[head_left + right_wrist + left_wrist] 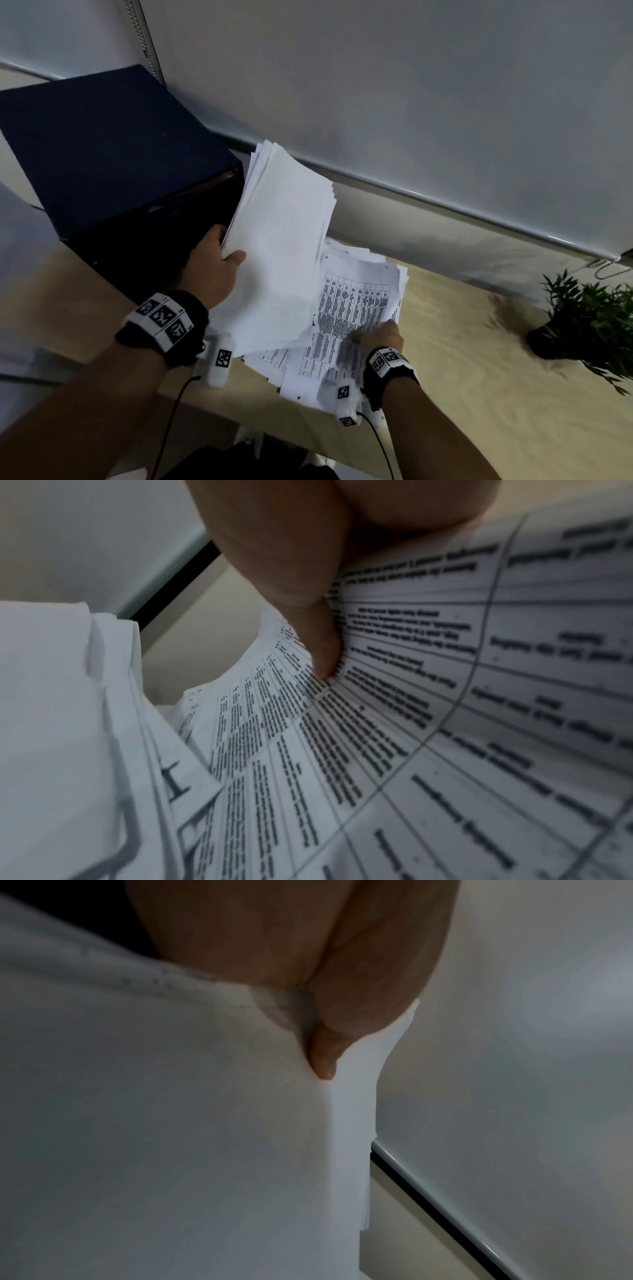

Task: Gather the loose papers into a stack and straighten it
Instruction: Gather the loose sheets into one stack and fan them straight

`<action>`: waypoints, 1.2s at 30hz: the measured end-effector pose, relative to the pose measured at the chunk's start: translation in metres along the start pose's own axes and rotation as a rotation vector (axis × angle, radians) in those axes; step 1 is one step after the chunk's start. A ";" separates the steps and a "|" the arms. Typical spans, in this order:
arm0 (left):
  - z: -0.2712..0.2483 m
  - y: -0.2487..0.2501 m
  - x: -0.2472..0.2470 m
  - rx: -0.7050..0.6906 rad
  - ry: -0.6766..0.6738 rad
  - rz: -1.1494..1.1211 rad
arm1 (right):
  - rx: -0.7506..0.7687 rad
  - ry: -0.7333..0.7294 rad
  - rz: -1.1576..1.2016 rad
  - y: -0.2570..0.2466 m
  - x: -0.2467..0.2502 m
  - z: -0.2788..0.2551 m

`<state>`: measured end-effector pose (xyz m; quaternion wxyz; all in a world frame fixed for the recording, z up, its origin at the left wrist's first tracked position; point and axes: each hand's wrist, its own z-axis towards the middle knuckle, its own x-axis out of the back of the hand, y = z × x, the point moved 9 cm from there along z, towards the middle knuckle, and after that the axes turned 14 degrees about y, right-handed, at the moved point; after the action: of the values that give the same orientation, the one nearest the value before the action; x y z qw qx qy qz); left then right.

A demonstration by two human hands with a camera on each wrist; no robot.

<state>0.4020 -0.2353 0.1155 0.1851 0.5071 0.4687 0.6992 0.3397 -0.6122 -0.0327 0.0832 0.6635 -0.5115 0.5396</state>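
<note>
My left hand [219, 270] grips a thick bundle of white sheets [284, 240], raised off the desk and tilted toward the wall, with the thumb on its top face. In the left wrist view the thumb [325, 1053] presses into the blank bundle [171, 1123]. Below it, a messy pile of printed papers [356, 308] with tables of text lies on the desk. My right hand [376, 337] pinches the near right part of that pile. In the right wrist view its thumb [318, 642] bears down on the curled printed sheets [411, 750]. The fingers underneath are hidden.
A dark blue box [113, 154] stands at the back left, close to the raised bundle. A small potted plant [589, 325] sits at the right on the light wooden desk [479, 394]. A white wall panel [411, 120] runs behind. The desk's front edge lies under my wrists.
</note>
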 end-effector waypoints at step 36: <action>-0.084 -0.079 -0.142 0.519 -0.390 -0.140 | 0.178 0.073 0.424 -0.021 0.106 0.034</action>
<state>0.3706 -0.3403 -0.0310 0.1834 0.6284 0.6207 0.4316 0.3664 -0.6878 0.0482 -0.0722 0.5259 -0.5866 0.6117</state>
